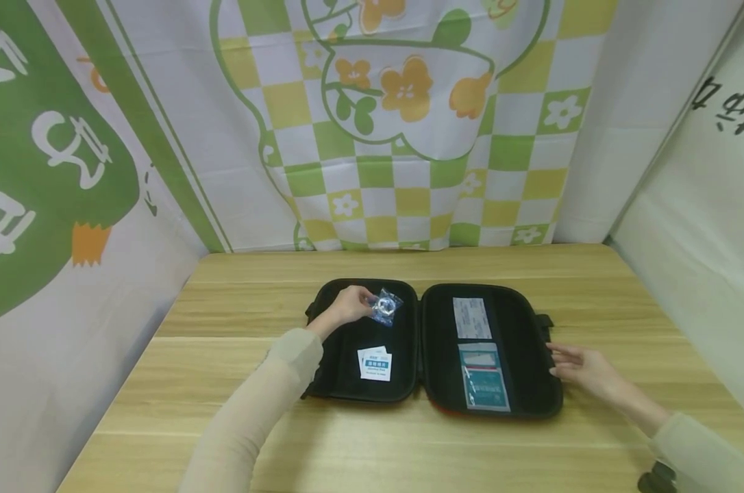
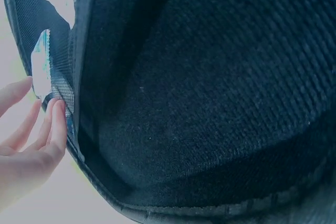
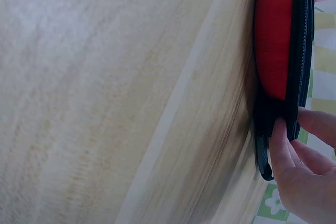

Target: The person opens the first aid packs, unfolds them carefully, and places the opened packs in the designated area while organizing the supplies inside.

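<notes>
A small clear packet with a white ring-shaped item inside [image 1: 386,307] is pinched in my left hand [image 1: 351,305], over the left half of an open black case [image 1: 341,373]. What the ring-shaped item is, I cannot tell. At the case's right edge, my right hand [image 1: 584,368] grips the rim, thumb and fingers on either side of it. The right wrist view shows the case's red outer shell [image 3: 274,35] beside that hand. White alcohol pad packets [image 1: 376,365] lie in the left half, below my left hand.
The right half holds a whitish printed packet [image 1: 472,318] and a clear pouch with teal contents [image 1: 484,378]. Under the case is a wooden table [image 1: 409,452]. A patterned curtain [image 1: 323,198] hangs behind it. Something dark [image 1: 658,477] sits by the right sleeve.
</notes>
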The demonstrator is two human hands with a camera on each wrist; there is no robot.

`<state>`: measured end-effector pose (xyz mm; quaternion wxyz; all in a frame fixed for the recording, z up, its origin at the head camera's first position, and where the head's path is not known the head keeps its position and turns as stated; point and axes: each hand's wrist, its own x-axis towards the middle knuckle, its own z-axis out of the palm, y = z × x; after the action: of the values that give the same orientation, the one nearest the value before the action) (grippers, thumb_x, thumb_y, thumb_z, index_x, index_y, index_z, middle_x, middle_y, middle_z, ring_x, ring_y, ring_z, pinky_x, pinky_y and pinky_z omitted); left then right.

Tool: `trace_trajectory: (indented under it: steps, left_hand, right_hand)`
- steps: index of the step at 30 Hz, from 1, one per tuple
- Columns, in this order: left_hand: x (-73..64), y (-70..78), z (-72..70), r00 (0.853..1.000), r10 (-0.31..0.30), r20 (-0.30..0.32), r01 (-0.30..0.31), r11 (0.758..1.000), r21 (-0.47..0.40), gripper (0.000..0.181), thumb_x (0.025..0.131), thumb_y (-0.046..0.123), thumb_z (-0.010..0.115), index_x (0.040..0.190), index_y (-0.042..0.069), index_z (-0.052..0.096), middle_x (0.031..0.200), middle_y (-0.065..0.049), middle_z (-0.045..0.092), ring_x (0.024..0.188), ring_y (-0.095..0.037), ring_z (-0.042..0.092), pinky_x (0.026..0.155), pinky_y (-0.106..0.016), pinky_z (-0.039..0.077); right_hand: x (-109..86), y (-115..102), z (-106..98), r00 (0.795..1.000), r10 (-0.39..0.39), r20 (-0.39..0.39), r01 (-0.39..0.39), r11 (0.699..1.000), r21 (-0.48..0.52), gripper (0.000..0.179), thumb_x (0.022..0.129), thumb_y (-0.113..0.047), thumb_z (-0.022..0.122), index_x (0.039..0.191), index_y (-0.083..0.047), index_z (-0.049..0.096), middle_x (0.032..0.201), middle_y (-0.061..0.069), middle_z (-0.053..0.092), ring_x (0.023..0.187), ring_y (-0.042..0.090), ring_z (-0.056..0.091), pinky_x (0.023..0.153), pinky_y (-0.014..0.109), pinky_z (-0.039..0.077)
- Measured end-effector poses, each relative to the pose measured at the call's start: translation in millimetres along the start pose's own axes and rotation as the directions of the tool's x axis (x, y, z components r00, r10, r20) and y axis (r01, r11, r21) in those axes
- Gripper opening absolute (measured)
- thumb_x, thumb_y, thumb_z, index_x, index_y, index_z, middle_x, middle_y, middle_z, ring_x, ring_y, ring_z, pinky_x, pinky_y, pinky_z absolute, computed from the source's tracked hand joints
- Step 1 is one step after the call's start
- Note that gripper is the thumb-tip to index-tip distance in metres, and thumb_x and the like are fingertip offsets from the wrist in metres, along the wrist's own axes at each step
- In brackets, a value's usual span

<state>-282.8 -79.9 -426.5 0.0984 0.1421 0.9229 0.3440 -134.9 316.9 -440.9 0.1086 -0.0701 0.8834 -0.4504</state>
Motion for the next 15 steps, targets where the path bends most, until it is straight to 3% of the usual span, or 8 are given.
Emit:
trace_trajectory:
  steps: [2, 3, 5, 9, 10, 11, 13, 15]
  left_hand:
    - [2.6, -3.2, 2.6, 0.999, 0.032, -0.014, -0.032, 0.999, 0.027, 0.029, 0.074, 0.006, 0.066, 0.102, 0.0, 0.062, 0.082, -0.01, 0.061, 0.07, -0.019, 0.057, 0.059, -0.027, 0.048]
    - [15.8, -18.4, 11.2, 0.998, 0.054, -0.021, -0.054, 0.998, 0.036, 0.029, 0.074, 0.007, 0.067, 0.101, 0.001, 0.062, 0.081, -0.01, 0.061, 0.069, -0.019, 0.057, 0.057, -0.028, 0.048]
    - [49.9, -59.3, 32.9, 0.995, 0.099, -0.028, -0.098, 0.994, 0.046, 0.03, 0.072, 0.013, 0.07, 0.1, 0.006, 0.064, 0.079, -0.006, 0.061, 0.066, -0.016, 0.057, 0.055, -0.027, 0.048]
    - [137.2, -165.3, 91.4, 0.989, 0.145, -0.024, -0.145, 0.989, 0.019, 0.039, 0.064, 0.027, 0.077, 0.098, 0.015, 0.064, 0.074, 0.002, 0.06, 0.06, -0.011, 0.055, 0.048, -0.026, 0.046]
    - [144.1, -173.5, 96.8, 0.991, 0.136, -0.021, -0.135, 0.991, 0.019, 0.04, 0.063, 0.028, 0.078, 0.099, 0.017, 0.064, 0.074, 0.002, 0.06, 0.061, -0.011, 0.055, 0.048, -0.026, 0.046]
    - [143.8, -173.5, 97.6, 0.992, 0.127, -0.015, -0.127, 0.992, 0.011, 0.041, 0.063, 0.028, 0.078, 0.1, 0.016, 0.063, 0.074, 0.002, 0.061, 0.061, -0.011, 0.056, 0.049, -0.027, 0.047]
    - [122.9, -149.5, 85.7, 0.994, 0.109, -0.011, -0.109, 0.994, -0.019, 0.04, 0.064, 0.024, 0.078, 0.1, 0.013, 0.063, 0.074, 0.0, 0.061, 0.062, -0.013, 0.057, 0.05, -0.027, 0.047]
    - [85.1, -101.9, 62.2, 0.999, 0.036, 0.004, -0.035, 0.998, -0.044, 0.038, 0.066, 0.015, 0.076, 0.101, 0.008, 0.063, 0.076, -0.005, 0.062, 0.065, -0.016, 0.058, 0.054, -0.029, 0.049]
  right_hand:
    - [-0.4, 0.4, 0.8, 1.0, -0.008, -0.004, 0.008, 1.0, -0.007, 0.05, 0.084, 0.0, 0.053, 0.123, 0.023, 0.03, 0.113, 0.043, 0.043, 0.095, 0.037, 0.056, 0.072, 0.028, 0.053]
    - [-0.4, 0.6, 1.2, 1.0, -0.011, -0.008, 0.011, 1.0, -0.008, 0.05, 0.084, 0.0, 0.053, 0.122, 0.023, 0.03, 0.112, 0.043, 0.043, 0.096, 0.037, 0.055, 0.072, 0.028, 0.053]
    - [-1.1, 0.8, 1.9, 1.0, -0.014, -0.013, 0.014, 1.0, -0.003, 0.05, 0.084, 0.001, 0.053, 0.122, 0.023, 0.031, 0.112, 0.043, 0.043, 0.096, 0.037, 0.055, 0.072, 0.029, 0.053]
    - [-1.0, 1.5, 2.5, 1.0, -0.013, -0.019, 0.014, 0.999, 0.032, 0.05, 0.084, 0.003, 0.053, 0.122, 0.024, 0.03, 0.112, 0.043, 0.042, 0.089, 0.016, 0.06, 0.072, 0.028, 0.053]
    - [-1.0, 1.6, 2.4, 1.0, -0.012, -0.02, 0.013, 0.999, 0.038, 0.05, 0.084, 0.003, 0.052, 0.122, 0.024, 0.029, 0.112, 0.043, 0.042, 0.087, 0.01, 0.06, 0.072, 0.028, 0.053]
    - [-0.7, 1.9, 2.3, 1.0, -0.014, -0.02, 0.015, 0.999, 0.04, 0.05, 0.084, 0.003, 0.052, 0.122, 0.024, 0.029, 0.112, 0.044, 0.042, 0.085, 0.006, 0.059, 0.072, 0.028, 0.053]
    - [-0.1, 1.8, 2.0, 1.0, -0.017, -0.019, 0.017, 0.999, 0.048, 0.05, 0.083, 0.003, 0.053, 0.122, 0.024, 0.029, 0.112, 0.044, 0.042, 0.086, 0.005, 0.058, 0.072, 0.028, 0.053]
    - [0.5, 1.5, 1.8, 1.0, -0.022, -0.02, 0.023, 0.999, 0.047, 0.05, 0.083, 0.003, 0.053, 0.122, 0.024, 0.03, 0.112, 0.043, 0.043, 0.089, 0.012, 0.059, 0.072, 0.028, 0.053]
